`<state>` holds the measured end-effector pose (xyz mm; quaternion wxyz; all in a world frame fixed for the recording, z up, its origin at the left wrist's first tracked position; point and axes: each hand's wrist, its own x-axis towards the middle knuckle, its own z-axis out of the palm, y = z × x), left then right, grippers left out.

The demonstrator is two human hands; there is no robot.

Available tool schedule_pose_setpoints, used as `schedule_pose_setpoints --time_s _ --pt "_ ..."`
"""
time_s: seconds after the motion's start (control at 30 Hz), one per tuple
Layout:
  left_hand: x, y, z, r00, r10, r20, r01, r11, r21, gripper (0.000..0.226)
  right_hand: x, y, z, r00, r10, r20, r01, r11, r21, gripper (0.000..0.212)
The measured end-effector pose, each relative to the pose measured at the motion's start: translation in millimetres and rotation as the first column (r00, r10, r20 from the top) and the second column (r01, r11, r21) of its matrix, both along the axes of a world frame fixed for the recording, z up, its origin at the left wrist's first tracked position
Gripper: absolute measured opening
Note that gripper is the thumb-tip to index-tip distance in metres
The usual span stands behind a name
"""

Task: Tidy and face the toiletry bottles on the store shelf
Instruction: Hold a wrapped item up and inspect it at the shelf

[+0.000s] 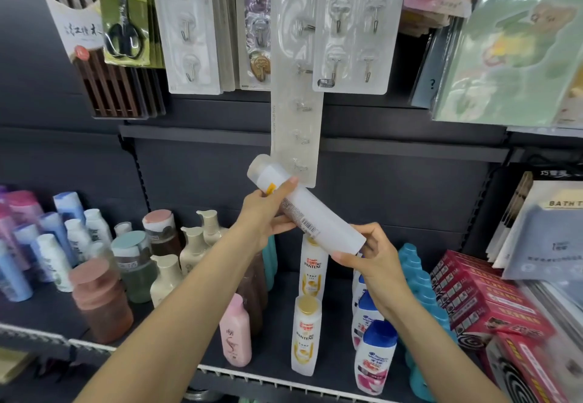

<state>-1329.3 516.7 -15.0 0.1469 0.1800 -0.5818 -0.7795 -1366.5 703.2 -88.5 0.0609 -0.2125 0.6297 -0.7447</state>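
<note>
Both hands' (268, 210) (375, 254) grip on tilted white bottle (315, 210), above shelf (274, 374) edge

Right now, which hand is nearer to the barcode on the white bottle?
Left. The left hand grips the white bottle just up-left of the barcode, its thumb almost touching it. The right hand holds the bottle's lower end, farther away.

**Even light, soft edges**

We see a bright, even wash from overhead, with no hard shadows on the dark shelf (331, 301). Glare streaks the clear hook packs (350, 27) up top. The wide lens bends the frame's edges, and the bottles (47, 245) at far left and the boxes (479, 301) at right blur noticeably.
</note>
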Motion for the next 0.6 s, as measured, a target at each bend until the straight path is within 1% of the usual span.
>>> schedule_pose_setpoints --time_s 0.13,0.23,0.3,0.37,0.47,0.53,0.6 --pt "-0.3 1.7 -2.8 0.998 0.061 -0.004 -0.061 0.998 0.031 0.041 -3.6 2.1 1.8 0.999 0.025 -0.036 -0.023 0.998 0.061 0.041" --pt "2.6 3.1 -6.7 0.997 0.056 -0.060 -0.057 0.998 -0.016 0.035 -9.3 3.6 8.5 0.990 0.140 0.006 -0.139 0.977 0.163 0.033" --pt "5.1 4.5 -7.3 0.994 0.015 -0.107 -0.023 0.996 -0.081 0.032 -13.5 2.2 12.1 0.980 0.190 0.056 -0.198 0.947 0.252 0.042" --pt "7.7 5.6 -6.9 0.989 -0.043 -0.142 0.020 0.987 -0.160 0.031 -16.1 0.0 16.0 0.978 0.203 0.053 -0.209 0.916 0.343 0.054" --pt "8.8 5.4 -6.2 0.977 -0.124 -0.175 0.086 0.974 -0.211 0.035 -17.4 -3.9 18.1 0.980 0.193 -0.042 -0.153 0.878 0.453 0.058" --pt "9.4 4.6 -3.5 0.975 -0.156 -0.159 0.117 0.966 -0.232 0.037 -17.0 -7.8 15.7 0.983 0.143 -0.117 -0.066 0.863 0.501 0.061" --pt "9.4 2.1 2.3 0.984 -0.126 -0.128 0.080 0.946 -0.315 0.033 -17.3 -11.2 9.6 0.975 0.071 -0.212 0.058 0.837 0.545 0.067"
